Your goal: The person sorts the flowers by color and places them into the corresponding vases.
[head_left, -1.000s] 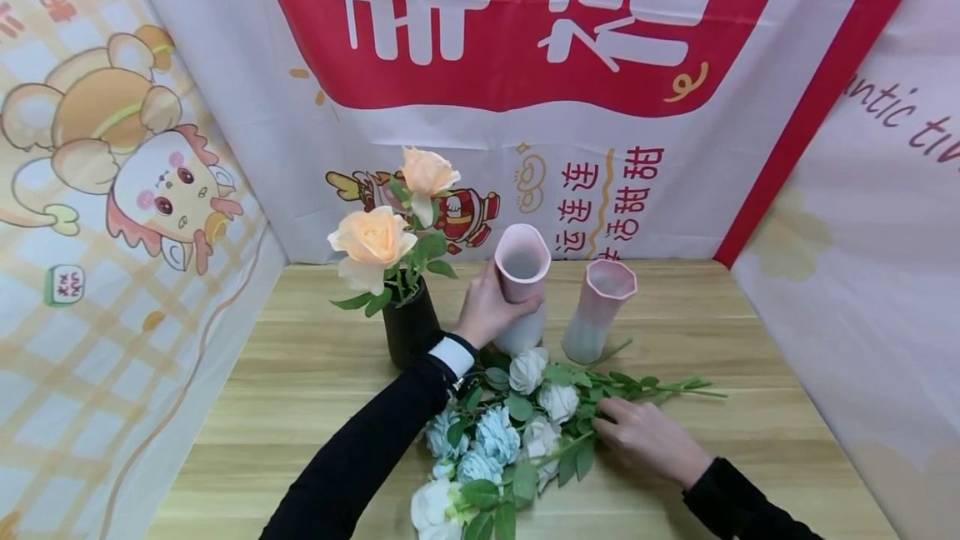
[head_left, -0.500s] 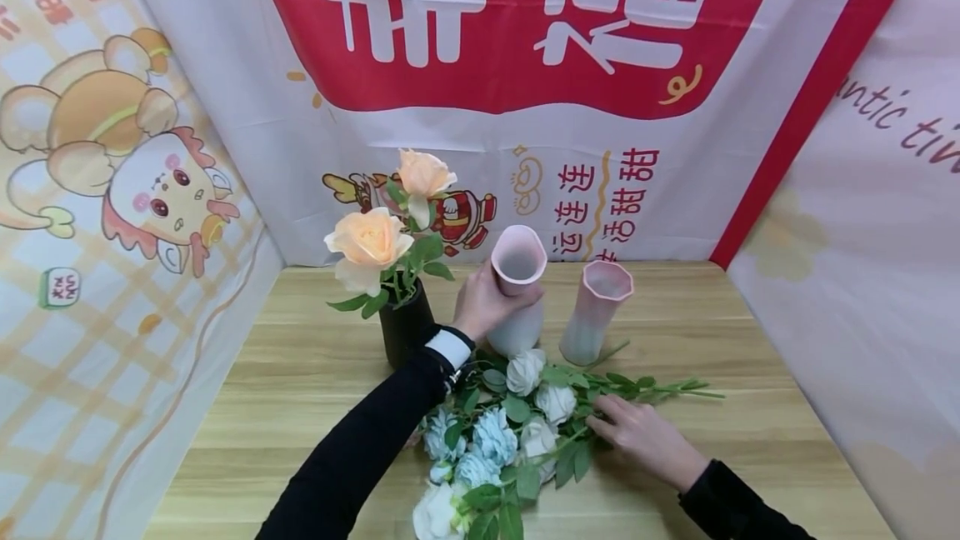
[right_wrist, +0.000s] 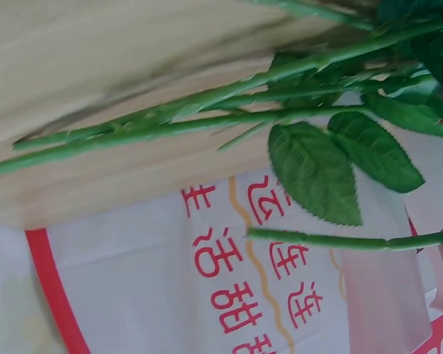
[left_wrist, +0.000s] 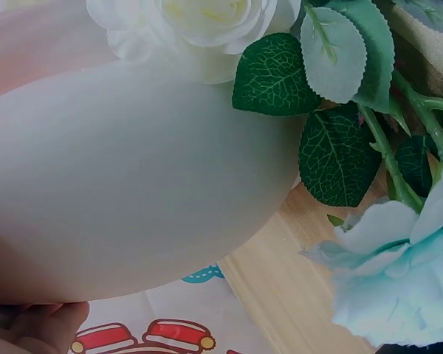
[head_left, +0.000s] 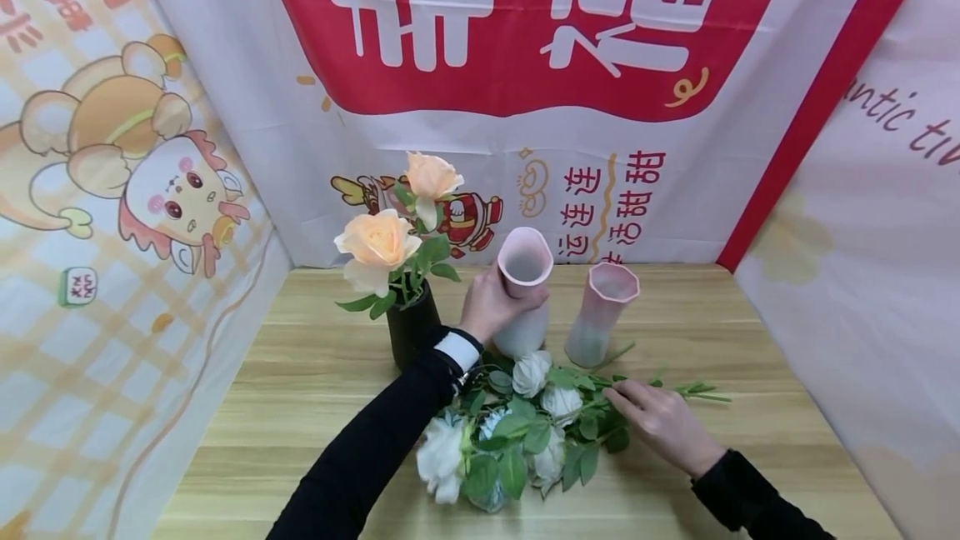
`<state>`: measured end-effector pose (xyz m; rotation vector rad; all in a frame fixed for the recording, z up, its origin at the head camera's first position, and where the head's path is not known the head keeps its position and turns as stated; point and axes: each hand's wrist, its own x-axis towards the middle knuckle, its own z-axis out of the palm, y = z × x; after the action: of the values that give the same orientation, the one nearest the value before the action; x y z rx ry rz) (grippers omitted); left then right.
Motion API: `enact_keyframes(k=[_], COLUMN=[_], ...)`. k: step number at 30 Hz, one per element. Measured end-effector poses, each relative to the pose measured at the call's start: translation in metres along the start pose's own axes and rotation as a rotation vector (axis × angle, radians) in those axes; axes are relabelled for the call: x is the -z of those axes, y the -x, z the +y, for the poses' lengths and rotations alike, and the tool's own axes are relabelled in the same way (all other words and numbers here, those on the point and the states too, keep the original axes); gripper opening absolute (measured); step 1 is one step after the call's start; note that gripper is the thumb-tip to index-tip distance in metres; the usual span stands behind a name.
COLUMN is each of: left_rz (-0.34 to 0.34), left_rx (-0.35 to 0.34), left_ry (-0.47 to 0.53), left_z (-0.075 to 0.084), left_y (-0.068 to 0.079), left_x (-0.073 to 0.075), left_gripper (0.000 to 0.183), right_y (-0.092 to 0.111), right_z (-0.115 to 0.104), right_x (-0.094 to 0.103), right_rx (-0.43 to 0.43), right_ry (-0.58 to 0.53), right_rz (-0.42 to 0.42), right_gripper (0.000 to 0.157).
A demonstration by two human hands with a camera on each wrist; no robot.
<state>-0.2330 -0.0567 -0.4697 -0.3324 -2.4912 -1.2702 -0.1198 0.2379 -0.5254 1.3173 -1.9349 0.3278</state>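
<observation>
In the head view my left hand (head_left: 495,307) grips the neck of a pink-and-white vase (head_left: 523,332), which stands upright with its mouth open. Its pale rounded body (left_wrist: 155,184) fills much of the left wrist view. My right hand (head_left: 663,423) pinches a green flower stem (right_wrist: 332,240), whose cut end pokes out past the fingers in the right wrist view. That stem seems to lead to a large white flower (head_left: 442,457) at the front left of a pile of artificial flowers. White roses (head_left: 532,372) and leaves lie between the hands; blue flowers (left_wrist: 399,273) are largely covered.
A black vase (head_left: 412,327) with two peach roses (head_left: 377,240) stands left of the left hand. To the right of the gripped vase is a second, pink-and-grey vase (head_left: 600,315). Printed cloth (head_left: 465,127) walls in the wooden table (head_left: 300,407).
My right hand has risen slightly with the pinched stem. The large white flower and its leaves have shifted away from the front edge, over the blue flowers. My left hand keeps gripping the vase.
</observation>
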Motion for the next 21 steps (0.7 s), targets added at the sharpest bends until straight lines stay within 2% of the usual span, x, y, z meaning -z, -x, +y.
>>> enact_keyframes(k=[4, 10, 21], left_rz=[0.003, -0.016, -0.009], left_rx=[0.002, 0.015, 0.019], left_ry=[0.001, -0.005, -0.011], left_z=[0.001, 0.004, 0.005], left_y=[0.000, 0.000, 0.001], left_x=[0.000, 0.001, 0.003], left_gripper=[0.079, 0.078, 0.078], right_y=[0.003, 0.002, -0.015], right_z=[0.006, 0.013, 0.019], right_x=[0.005, 0.012, 0.027], right_rx=[0.013, 0.033, -0.042], right_ry=[0.014, 0.014, 0.027], right_rz=[0.011, 0.081, 0.156], right_gripper=[0.039, 0.035, 0.032])
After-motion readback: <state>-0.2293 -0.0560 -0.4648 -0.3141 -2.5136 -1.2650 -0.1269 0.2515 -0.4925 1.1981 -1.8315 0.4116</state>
